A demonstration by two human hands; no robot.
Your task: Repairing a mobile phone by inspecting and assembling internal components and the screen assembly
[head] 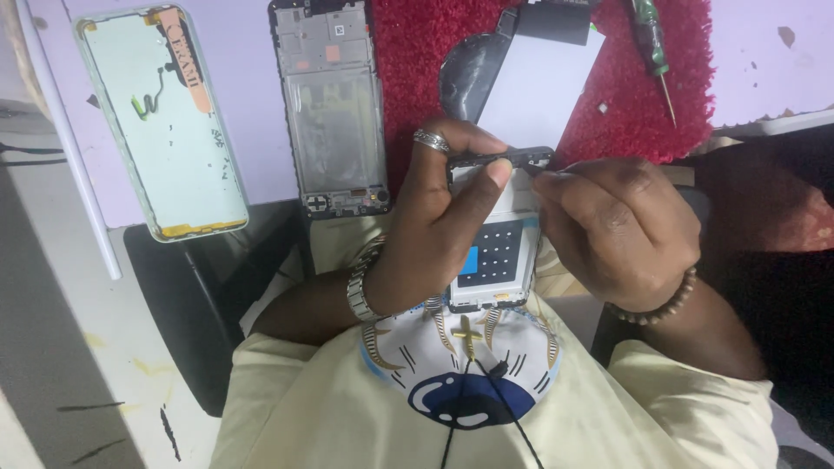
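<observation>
Gripping an opened phone (495, 260) upright above the lap, the left hand (434, 217) closes round its left edge, thumb pressed on the dark top strip (512, 158). Right hand (617, 230) pinches fingertips together at the strip's right end. Two phone frames (334, 104) lie well apart on the table (243, 78).

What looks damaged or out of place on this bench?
The lavender table cover is chipped and stained at top right. A phone back cover lies tilted beside a bare phone frame. Left hand and right hand hold an opened phone.
</observation>
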